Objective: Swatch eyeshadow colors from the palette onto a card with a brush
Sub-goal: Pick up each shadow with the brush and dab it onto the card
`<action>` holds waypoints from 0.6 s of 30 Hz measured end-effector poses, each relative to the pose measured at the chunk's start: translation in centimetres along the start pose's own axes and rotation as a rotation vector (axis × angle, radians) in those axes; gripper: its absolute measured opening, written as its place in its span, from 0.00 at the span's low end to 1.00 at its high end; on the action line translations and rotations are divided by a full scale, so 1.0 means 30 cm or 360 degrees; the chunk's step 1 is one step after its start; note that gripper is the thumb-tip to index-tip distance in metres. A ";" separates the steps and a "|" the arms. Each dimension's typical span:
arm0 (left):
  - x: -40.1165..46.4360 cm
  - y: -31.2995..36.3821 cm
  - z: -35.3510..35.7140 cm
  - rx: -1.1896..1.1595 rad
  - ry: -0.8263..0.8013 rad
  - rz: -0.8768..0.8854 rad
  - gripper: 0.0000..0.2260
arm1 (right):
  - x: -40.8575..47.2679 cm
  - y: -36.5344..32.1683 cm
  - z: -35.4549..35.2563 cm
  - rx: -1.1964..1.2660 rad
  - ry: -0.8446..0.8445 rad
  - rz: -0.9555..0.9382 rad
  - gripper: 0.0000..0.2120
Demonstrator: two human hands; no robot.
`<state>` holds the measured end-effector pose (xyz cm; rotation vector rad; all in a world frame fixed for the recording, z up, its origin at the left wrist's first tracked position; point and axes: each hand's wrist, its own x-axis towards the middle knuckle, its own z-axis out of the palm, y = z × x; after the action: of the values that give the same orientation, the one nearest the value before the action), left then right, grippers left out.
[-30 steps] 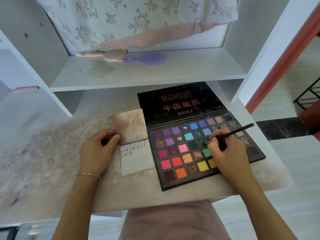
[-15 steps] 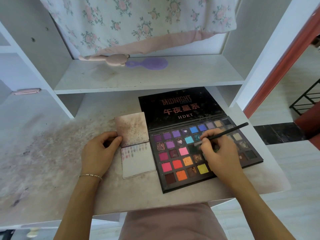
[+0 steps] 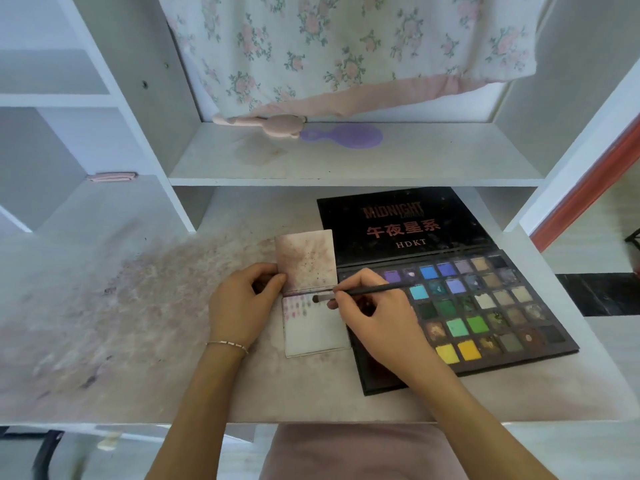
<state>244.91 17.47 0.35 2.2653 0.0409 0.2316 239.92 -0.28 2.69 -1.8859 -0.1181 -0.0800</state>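
The right hand (image 3: pixel 377 320) pinches a slim black brush (image 3: pixel 367 292) between curled thumb and fingers, its handle running toward 3 o'clock over the palette (image 3: pixel 485 306) and its soft dark tip toward 9 o'clock, at the top edge of the card (image 3: pixel 313 327). Whether the bristles actually touch the paper is hard to tell. The card is a small white folded booklet, its upper flap stained mottled pink, with rows of tiny pastel swatches at its top left. The left hand (image 3: pixel 242 306), fingers curled, holds the booklet's left edge near the fold. At 3 o'clock of the card, just beside it, lies the rectangular black palette, with its matte lid open flat at 12 o'clock and square pans of powdery colour. Everything rests on a dusty, pink-smudged white desk (image 3: pixel 138 323).
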 end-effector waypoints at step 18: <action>0.001 0.001 -0.001 -0.0003 0.0016 0.0008 0.04 | 0.011 0.016 0.019 -0.0239 -0.0092 0.0055 0.03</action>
<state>244.93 17.47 0.39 2.2627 0.0403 0.2458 240.32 0.14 2.11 -2.0404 -0.1216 -0.0106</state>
